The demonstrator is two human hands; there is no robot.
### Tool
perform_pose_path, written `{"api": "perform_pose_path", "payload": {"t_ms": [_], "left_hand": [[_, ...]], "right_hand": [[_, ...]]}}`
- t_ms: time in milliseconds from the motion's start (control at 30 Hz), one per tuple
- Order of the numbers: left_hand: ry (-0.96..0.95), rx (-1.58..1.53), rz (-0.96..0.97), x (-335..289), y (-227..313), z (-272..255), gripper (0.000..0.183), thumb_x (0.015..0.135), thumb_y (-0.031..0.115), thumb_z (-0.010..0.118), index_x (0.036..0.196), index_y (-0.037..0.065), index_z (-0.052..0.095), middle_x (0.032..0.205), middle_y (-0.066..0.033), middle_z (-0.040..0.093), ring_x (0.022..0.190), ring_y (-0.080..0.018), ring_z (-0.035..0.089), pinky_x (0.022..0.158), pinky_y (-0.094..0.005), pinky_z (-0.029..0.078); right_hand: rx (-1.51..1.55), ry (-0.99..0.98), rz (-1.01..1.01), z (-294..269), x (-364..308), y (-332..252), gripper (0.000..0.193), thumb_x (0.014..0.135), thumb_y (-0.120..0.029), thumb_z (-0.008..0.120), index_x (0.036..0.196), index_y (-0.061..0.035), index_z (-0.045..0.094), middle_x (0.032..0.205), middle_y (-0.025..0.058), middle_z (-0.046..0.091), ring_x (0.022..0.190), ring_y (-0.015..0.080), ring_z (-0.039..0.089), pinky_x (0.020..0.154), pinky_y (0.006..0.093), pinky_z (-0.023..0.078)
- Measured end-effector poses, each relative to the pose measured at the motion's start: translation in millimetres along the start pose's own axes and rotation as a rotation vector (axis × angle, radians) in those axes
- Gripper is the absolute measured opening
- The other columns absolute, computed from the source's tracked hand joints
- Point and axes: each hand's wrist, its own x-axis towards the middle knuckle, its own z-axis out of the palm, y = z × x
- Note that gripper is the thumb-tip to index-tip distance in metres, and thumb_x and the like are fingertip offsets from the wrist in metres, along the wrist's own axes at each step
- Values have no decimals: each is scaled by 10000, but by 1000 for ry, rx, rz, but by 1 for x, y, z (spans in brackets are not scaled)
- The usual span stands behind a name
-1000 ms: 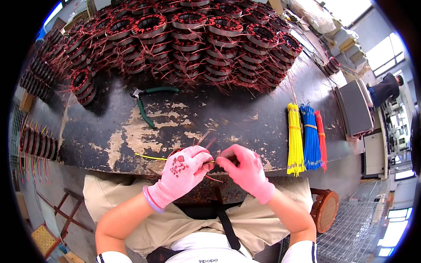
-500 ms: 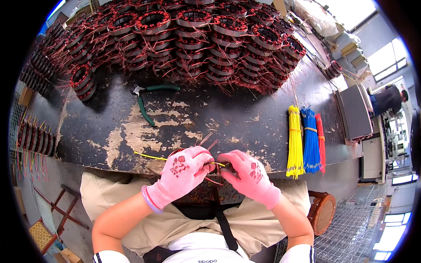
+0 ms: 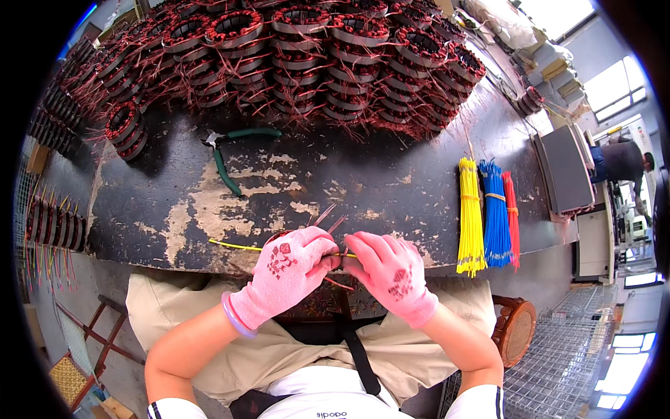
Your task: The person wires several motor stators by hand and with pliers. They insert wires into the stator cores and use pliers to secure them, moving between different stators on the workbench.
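Observation:
Both my hands wear pink gloves and meet at the near edge of the bench. My left hand is closed on a thin yellow wire, whose long end sticks out to the left. Beside its fingertips, my right hand pinches at the wire's short end. Reddish wire leads rise behind the fingers and another points down below them. They seem to come from a wound stator coil mostly covered by my left hand. The exact contact between the two wires is hidden by the fingers.
Green-handled cutters lie open on the worn black bench. Bundles of yellow wires, blue wires and red wires lie at right. Stacked stators fill the back; a small stack stands left.
My right hand has turned and closed in against the left fingertips, its fingers now more together over the yellow wire's end. The view has shifted slightly.

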Motion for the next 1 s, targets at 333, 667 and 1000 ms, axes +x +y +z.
{"api": "perform_pose_path", "payload": {"t_ms": [333,667,1000], "left_hand": [[27,21,21,-1,-2,-5,172,783,31,731,938,80,675,963,-81,679,830,-311,678,719,-403,546],[-2,47,24,2,-1,-3,148,803,35,718,944,66,684,971,-83,680,840,-307,680,729,-393,550],[-15,38,52,1,-1,-6,170,785,32,719,944,76,676,969,-81,676,852,-316,674,739,-401,546]], "right_hand": [[429,-243,709,-55,2,13,159,955,-146,629,871,-18,671,735,129,649,658,189,648,604,340,499],[-74,-169,-68,-3,4,4,257,781,-237,798,968,-110,676,867,56,649,801,250,661,690,402,533],[664,-319,615,-1,8,3,183,869,-260,744,935,-107,668,778,42,664,659,228,635,596,343,492]]}}
